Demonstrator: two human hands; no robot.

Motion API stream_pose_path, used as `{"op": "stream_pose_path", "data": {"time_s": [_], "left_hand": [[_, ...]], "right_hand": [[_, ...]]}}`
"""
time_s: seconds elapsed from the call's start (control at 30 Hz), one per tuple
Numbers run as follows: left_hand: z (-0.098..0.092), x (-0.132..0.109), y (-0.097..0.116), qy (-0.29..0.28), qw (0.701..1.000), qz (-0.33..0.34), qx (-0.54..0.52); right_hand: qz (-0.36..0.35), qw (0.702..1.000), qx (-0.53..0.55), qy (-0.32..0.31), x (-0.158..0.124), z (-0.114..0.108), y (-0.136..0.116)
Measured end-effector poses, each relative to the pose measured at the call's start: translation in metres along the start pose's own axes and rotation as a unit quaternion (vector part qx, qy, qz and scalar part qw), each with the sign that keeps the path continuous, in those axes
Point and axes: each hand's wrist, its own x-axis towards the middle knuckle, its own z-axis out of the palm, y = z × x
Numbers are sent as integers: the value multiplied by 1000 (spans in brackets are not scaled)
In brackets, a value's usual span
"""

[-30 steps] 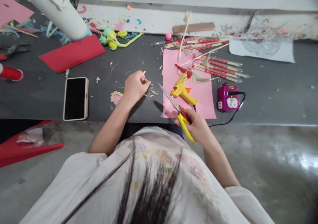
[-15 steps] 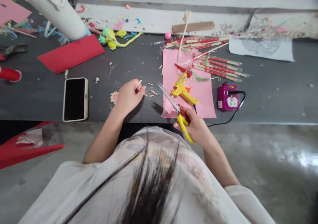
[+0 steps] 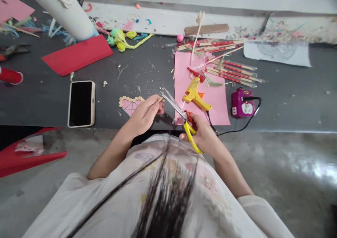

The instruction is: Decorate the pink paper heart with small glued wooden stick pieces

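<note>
My left hand (image 3: 146, 113) pinches a short pale wooden stick (image 3: 160, 99), its end poking up beside the fingertips. In my right hand (image 3: 201, 132) is a pair of scissors (image 3: 175, 106) with yellow handles; the blades are slightly apart and their tips reach the stick. Whether they touch it I cannot tell. Partly behind my left hand lies a pink paper heart (image 3: 129, 106) with drawn lines, its upper edge bordered by small pale wooden pieces. A yellow glue gun (image 3: 194, 94) rests on a pink sheet (image 3: 221, 108) beyond the scissors.
A phone (image 3: 81, 103), a red envelope-like paper (image 3: 77, 55) and a white bottle (image 3: 64, 13) stand or lie to the left. Red-wrapped stick bundles (image 3: 231, 71) lie at the back right. A purple box (image 3: 242, 103) with a black cord sits at the right.
My left hand has moved right and nearer to me with the stick, uncovering more of the paper heart. The scissors have shifted slightly left, so their tips now meet the stick in view.
</note>
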Motion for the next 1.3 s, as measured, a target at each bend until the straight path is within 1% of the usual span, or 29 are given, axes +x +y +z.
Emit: {"op": "stream_pose_path", "data": {"time_s": [0.1,0.2,0.37,0.5,0.63,0.87,1.17,1.3], "left_hand": [[1,-2,2,11,1000,10,26],[2,-3,4,13,997,17,78],[2,-4,7,9,990,33,136],[2,-4,10,16,983,47,176],[2,-4,13,16,980,42,194],[1,-5,12,16,979,36,200],[1,-5,13,11,977,31,209],[0,-5,11,8,977,29,210]], "right_hand": [[-10,1000,21,-19,-2,1,-3],[-21,1000,9,-16,-3,3,-5],[-26,1000,5,-10,-2,5,-5],[-21,1000,-4,-17,-2,2,-14],[-6,1000,-6,-22,-3,-1,-22],[-6,1000,1,-26,-3,0,-15],[4,999,-11,-34,-3,-2,-21],[-1,999,1,-36,-3,-2,-19]]}}
